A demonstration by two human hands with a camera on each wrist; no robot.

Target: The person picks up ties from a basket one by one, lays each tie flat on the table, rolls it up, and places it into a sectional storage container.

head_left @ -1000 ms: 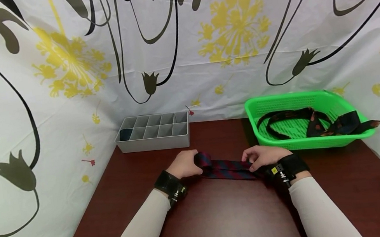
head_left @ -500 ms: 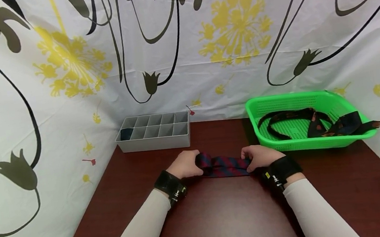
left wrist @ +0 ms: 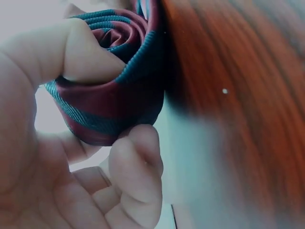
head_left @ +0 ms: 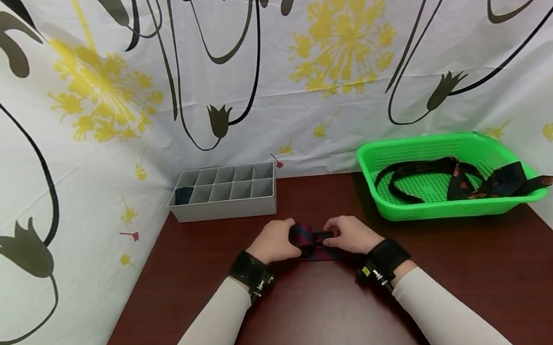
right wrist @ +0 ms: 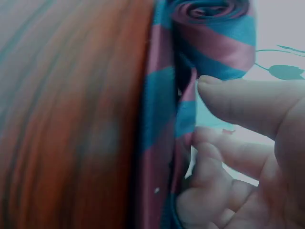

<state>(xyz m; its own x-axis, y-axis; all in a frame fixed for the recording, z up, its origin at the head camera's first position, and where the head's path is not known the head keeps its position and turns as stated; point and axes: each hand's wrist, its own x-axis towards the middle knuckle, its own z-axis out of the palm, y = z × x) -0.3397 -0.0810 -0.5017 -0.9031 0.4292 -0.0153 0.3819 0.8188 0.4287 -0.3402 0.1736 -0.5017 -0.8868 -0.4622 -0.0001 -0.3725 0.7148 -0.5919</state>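
Observation:
A striped dark red and blue necktie [head_left: 302,239] lies on the table, partly wound into a roll at its left end. My left hand [head_left: 273,242] grips that roll; in the left wrist view the thumb goes into the top of the coil [left wrist: 119,107], with curled fingers round its side. My right hand [head_left: 354,234] is just right of the roll and holds the flat unrolled length of the tie [right wrist: 157,119]. In the right wrist view its thumb and curled fingers [right wrist: 205,205] are at the raised fold of the cloth. The tie's far right end is hidden beneath the right hand and wrist.
Behind the left hand stands a grey divided box [head_left: 224,209], with a dark rolled item [head_left: 184,195] in one compartment. A green basket [head_left: 445,210] at the back right holds a dark patterned tie [head_left: 503,181], one end over the rim. A patterned cloth hangs behind the table.
My right hand has moved left along the tie, close to the roll, and the flat stretch between the hands is shorter. The left hand has barely shifted and still grips the roll.

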